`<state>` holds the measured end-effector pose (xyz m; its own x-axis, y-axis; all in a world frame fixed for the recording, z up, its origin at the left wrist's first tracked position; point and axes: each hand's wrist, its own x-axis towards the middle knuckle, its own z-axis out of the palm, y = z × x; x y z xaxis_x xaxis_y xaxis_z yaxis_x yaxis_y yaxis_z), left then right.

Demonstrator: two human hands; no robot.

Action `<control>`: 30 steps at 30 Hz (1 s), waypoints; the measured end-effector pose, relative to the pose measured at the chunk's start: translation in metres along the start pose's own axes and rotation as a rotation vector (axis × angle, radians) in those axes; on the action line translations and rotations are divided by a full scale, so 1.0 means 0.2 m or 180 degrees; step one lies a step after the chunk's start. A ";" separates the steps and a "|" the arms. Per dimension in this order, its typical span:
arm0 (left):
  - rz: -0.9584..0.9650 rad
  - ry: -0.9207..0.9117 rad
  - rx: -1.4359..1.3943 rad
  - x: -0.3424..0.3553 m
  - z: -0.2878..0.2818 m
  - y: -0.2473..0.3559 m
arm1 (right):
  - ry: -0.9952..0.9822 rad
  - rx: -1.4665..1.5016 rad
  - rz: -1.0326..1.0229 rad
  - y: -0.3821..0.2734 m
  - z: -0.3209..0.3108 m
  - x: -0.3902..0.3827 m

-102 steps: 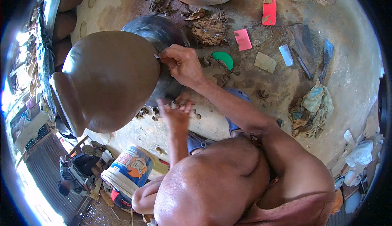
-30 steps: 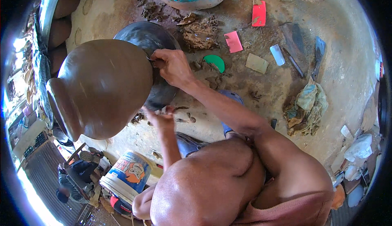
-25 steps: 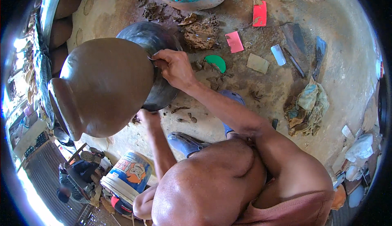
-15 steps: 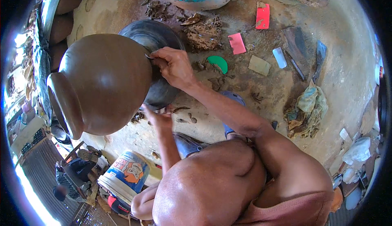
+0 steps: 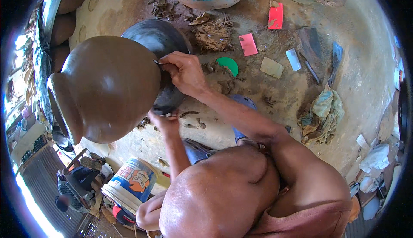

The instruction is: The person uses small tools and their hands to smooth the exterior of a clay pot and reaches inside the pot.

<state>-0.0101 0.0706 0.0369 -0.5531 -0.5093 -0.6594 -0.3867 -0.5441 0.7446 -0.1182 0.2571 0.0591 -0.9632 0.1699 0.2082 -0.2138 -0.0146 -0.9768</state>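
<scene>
While the large round brown clay pot point(image 5: 107, 87) lies tilted on its side, with its mouth toward the left and its bottom resting in a dark round bowl point(image 5: 157, 38), the right hand point(image 5: 185, 72) presses against the pot's bottom edge; its fingers are pinched on a small thin scraper point(image 5: 158, 61), which touches the clay; the left hand point(image 5: 162, 122) sits under the pot's lower curve, fingers loosely bent, and whether it grips anything I cannot tell. The two hands are apart, one above the other. On the earthen floor point(image 5: 365, 74) lie a green half-round scraper point(image 5: 228, 65), a pink card point(image 5: 248, 44), a red card point(image 5: 275, 16) and a crumpled rag point(image 5: 322, 115); a blue and white plastic bucket point(image 5: 129, 186) stands below the pot.
</scene>
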 end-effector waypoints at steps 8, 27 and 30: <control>0.0111 0.0481 -0.0594 -0.07 0.10 -0.20 | 0.0049 -0.0043 -0.0093 0.01 0.03 -0.01; -0.1110 0.0010 0.0144 -0.26 0.25 -0.21 | 0.0055 -0.0043 0.0166 0.04 0.05 -0.04; -0.0253 0.0254 0.0254 -0.10 0.11 0.01 | 0.0000 -0.0056 0.0120 0.04 0.07 -0.04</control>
<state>-0.0165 0.0942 0.0541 -0.4591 -0.5198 -0.7205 -0.4863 -0.5316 0.6935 -0.1143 0.2424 0.0495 -0.9705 0.1696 0.1714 -0.1745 -0.0035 -0.9846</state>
